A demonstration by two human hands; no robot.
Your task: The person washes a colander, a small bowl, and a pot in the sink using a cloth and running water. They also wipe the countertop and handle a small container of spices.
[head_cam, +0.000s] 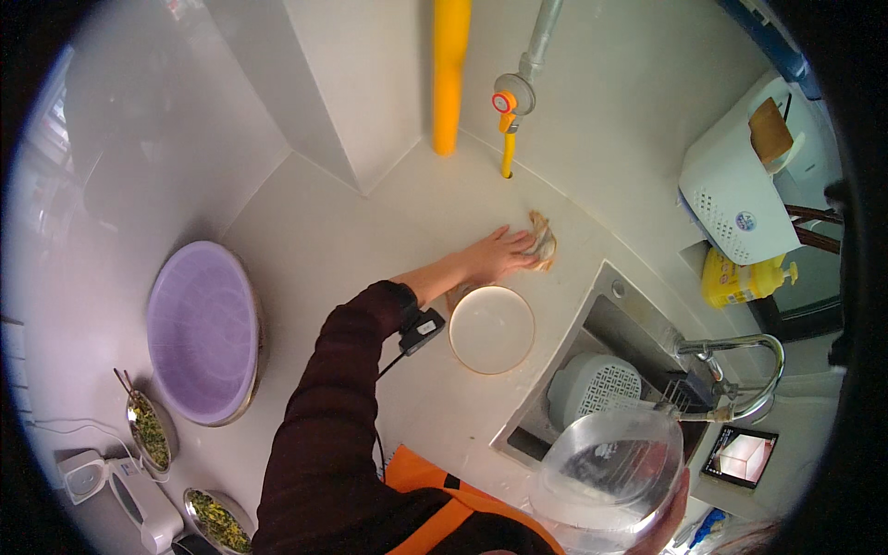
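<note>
My left hand (496, 257) reaches across the pale counter (326, 208). Its fingers are pressed down on a crumpled, stained cloth (544, 243). Close below that wrist stands a white bowl (492, 329) with a thin brownish rim. At the lower right my right hand (669, 517) holds a clear plastic container (603, 465) by its side, near the sink's front edge. The container seems to be more than one stacked piece, but I cannot tell how many. Part of the right hand is hidden behind it.
A grey perforated basket (596, 388) sits in the steel sink (603, 284), beside a curved faucet (773, 361). A purple basin (205, 329) and metal dishes of chopped greens (149, 430) stand left. Yellow gas pipe (449, 76), valve (513, 97) and soap bottle (746, 277) are farther back.
</note>
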